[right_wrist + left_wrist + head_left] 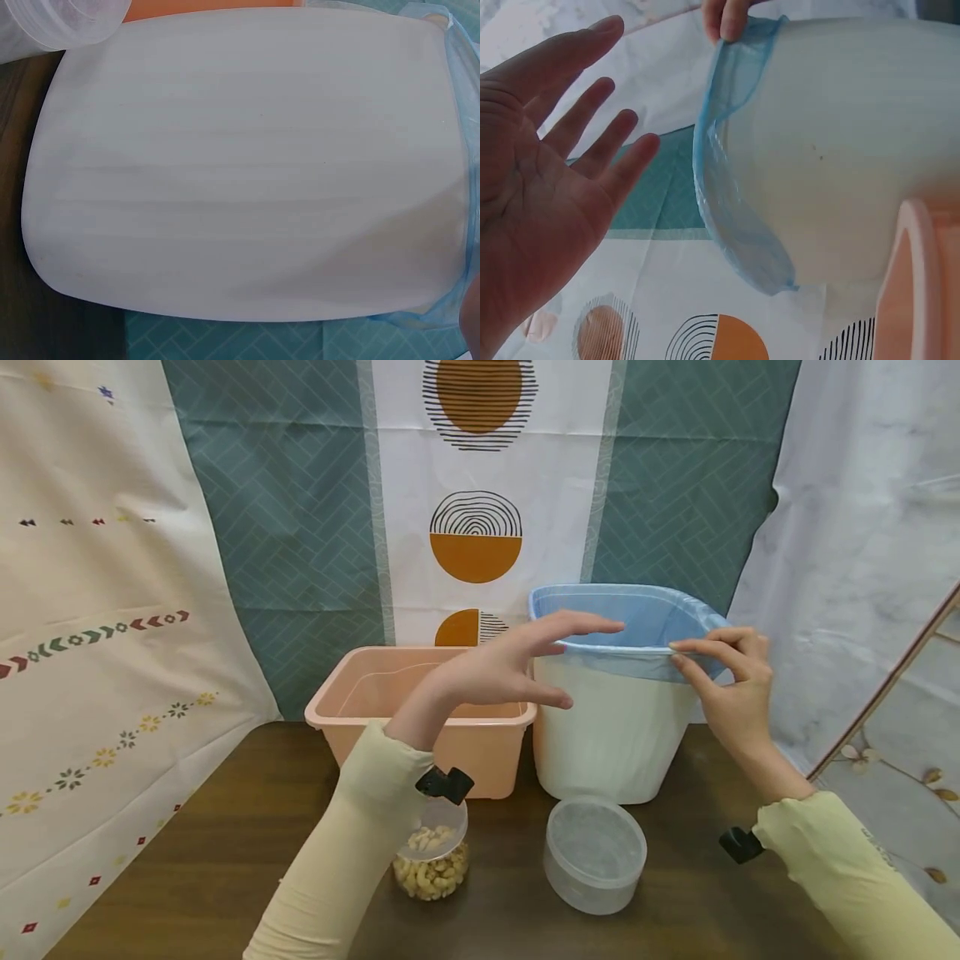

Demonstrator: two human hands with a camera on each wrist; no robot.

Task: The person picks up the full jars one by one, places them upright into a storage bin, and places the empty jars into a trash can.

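A white bin stands toward the back right, lined with a blue plastic bag folded over its rim. At the rim's front right, my right hand pinches the bag's edge between thumb and fingers. My left hand is held in the air in front of the rim's left side, fingers spread and nothing in it. In the left wrist view, the left palm is apart from the bag's folded edge. The right wrist view mostly shows the bin's side, with only a bit of the right hand.
A peach plastic basin stands left of the bin, partly behind the left arm. In front on the dark wooden table are a clear jar of cashews and a round translucent container. Patterned cloths hang behind.
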